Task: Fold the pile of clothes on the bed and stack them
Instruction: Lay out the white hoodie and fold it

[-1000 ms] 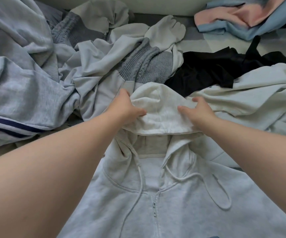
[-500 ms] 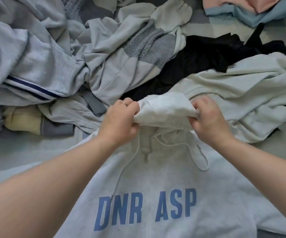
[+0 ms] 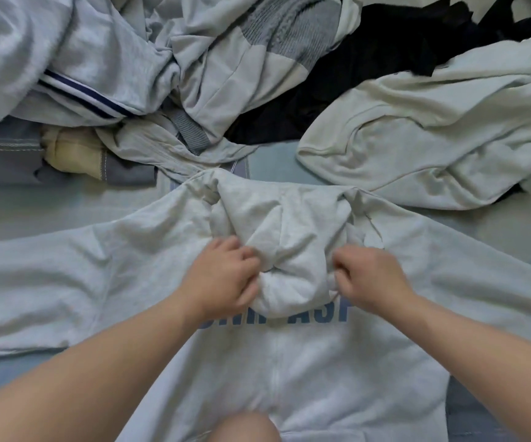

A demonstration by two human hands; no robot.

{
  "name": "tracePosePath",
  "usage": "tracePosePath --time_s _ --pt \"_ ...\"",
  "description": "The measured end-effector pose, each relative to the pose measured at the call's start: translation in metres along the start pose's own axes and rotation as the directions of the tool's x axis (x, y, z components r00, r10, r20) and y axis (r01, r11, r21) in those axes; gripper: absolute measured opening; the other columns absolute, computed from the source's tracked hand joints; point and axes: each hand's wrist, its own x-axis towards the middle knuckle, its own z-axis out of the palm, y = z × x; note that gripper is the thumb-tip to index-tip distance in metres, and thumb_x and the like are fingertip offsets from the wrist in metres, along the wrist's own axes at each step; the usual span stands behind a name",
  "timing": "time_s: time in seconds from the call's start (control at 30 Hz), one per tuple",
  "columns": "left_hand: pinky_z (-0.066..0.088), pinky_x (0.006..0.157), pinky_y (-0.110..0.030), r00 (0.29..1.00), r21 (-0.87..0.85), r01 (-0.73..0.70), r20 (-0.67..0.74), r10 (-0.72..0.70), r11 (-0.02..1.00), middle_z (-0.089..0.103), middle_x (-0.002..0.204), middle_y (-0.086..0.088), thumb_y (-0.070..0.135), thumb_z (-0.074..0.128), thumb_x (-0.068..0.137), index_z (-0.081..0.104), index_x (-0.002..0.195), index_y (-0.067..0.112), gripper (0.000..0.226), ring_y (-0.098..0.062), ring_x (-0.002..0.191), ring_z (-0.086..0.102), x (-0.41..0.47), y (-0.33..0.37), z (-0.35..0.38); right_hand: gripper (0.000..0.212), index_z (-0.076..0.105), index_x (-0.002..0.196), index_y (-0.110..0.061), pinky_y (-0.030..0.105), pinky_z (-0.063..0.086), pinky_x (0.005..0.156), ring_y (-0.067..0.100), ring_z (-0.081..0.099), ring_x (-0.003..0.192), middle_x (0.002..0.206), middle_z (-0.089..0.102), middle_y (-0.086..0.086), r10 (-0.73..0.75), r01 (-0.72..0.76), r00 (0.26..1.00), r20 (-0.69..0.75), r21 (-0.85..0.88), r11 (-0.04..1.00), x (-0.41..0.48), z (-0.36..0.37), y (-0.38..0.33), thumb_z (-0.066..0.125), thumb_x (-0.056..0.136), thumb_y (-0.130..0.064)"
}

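- Your left hand and right hand grip the bunched hood from either side, over the blue lettering.
- The grey hoodie lies flat on the bed, with its sleeves spread sideways.
- Unfolded clothes are heaped toward the bed's far edge.
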Motion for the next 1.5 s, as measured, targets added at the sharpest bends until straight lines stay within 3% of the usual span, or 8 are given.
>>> tracePosePath --time_s 0.1,0.23,0.3,0.4,0.8,1.0,1.13,1.5 --pt "0.037 0.083 -0.04 0.951 -0.013 0.19 -0.248 -0.187 0.982 0.064 0.104 -0.002 0.031 0.05 0.088 0.066 0.096 0.016 0.023 -0.03 0.101 0.054 0.042 -0.003 -0.011 0.03 0.061 0.105 -0.013 0.04 0.047 0.07 0.027 0.055 0.089 0.102 0.06 0.005 0.045 -0.018 0.91 -0.412 0.068 0.997 0.026 -0.003 0.004 0.048 0.084 -0.031" --pt "0.01 0.123 -0.05 0.953 0.022 0.302 0.02 -0.303 0.953 0.026 0.164 -0.007 0.061 0.033 0.095 0.035 0.154 0.029 0.067 -0.032 0.153 0.013 0.075 -0.014 0.013 0.087 0.014 0.158 -0.03 0.061 0.007 0.118 0.032 0.004 0.153 0.166 0.003 0.006 0.107 -0.11 0.991 -0.084 -0.029 0.994 0.062 0.026 -0.002 0.034 0.084 -0.072" --pt "-0.003 0.123 -0.055 0.939 0.098 0.267 0.197 -0.282 0.959 0.0 0.17 -0.007 0.08 0.02 0.087 0.009 0.161 0.035 0.086 -0.033 0.155 -0.01 0.066 -0.027 0.037 0.101 -0.009 0.158 -0.034 0.066 -0.006 0.116 0.028 -0.019 0.152 0.166 -0.02 0.002 0.114 -0.101 0.99 0.081 -0.152 0.983 0.065 0.053 0.004 0.022 0.077 -0.086" --pt "-0.008 0.122 -0.057 0.929 0.13 0.235 0.26 -0.262 0.963 -0.018 0.168 -0.005 0.094 0.018 0.076 -0.004 0.16 0.036 0.105 -0.033 0.152 -0.024 0.049 -0.038 0.059 0.108 -0.002 0.161 -0.03 0.068 -0.002 0.117 0.031 -0.017 0.153 0.167 -0.013 0.01 0.092 -0.071 0.992 0.081 -0.232 0.97 0.061 0.08 0.015 0.027 0.075 -0.089" --pt "-0.017 0.116 -0.065 0.904 0.148 0.112 0.396 -0.163 0.983 -0.027 0.163 -0.016 0.101 0.044 0.058 -0.012 0.16 0.021 0.141 -0.038 0.148 -0.031 0.02 -0.019 0.057 0.13 -0.016 0.158 -0.02 0.053 -0.01 0.121 0.029 -0.027 0.15 0.162 -0.029 0.013 0.027 0.023 0.964 0.263 -0.188 0.982 0.007 0.08 0.018 0.036 0.067 -0.095" --pt "-0.016 0.116 -0.066 0.867 0.174 0.174 0.439 -0.235 0.969 -0.031 0.162 -0.015 0.1 0.044 0.058 -0.018 0.158 0.021 0.142 -0.038 0.145 -0.036 0.033 -0.004 0.041 0.125 -0.024 0.155 -0.024 0.05 -0.014 0.122 0.028 -0.032 0.148 0.159 -0.037 0.011 0.084 -0.034 0.947 0.309 -0.164 0.986 0.01 0.063 0.008 0.027 0.065 -0.093" --pt "-0.015 0.119 -0.059 0.903 0.014 0.265 0.347 -0.253 0.964 -0.014 0.168 -0.005 0.099 0.025 0.068 0.006 0.161 0.029 0.118 -0.031 0.152 -0.022 0.041 0.022 0.02 0.102 0.003 0.16 -0.028 0.046 0.002 0.125 0.021 -0.009 0.155 0.168 -0.01 -0.001 0.111 -0.117 0.949 0.295 0.002 0.993 -0.016 0.029 0.008 0.031 0.077 -0.08" --pt "-0.003 0.123 -0.053 0.867 -0.079 -0.011 0.496 0.049 0.997 -0.007 0.169 -0.003 0.082 0.023 0.08 0.009 0.159 0.034 0.094 -0.03 0.155 -0.009 0.087 0.168 0.034 0.072 0.021 0.158 -0.028 0.035 0.014 0.12 0.015 0.016 0.151 0.164 0.022 -0.006 0.542 -0.576 0.815 0.205 0.18 0.798 -0.176 -0.029 0.093 0.055 0.097 -0.048"
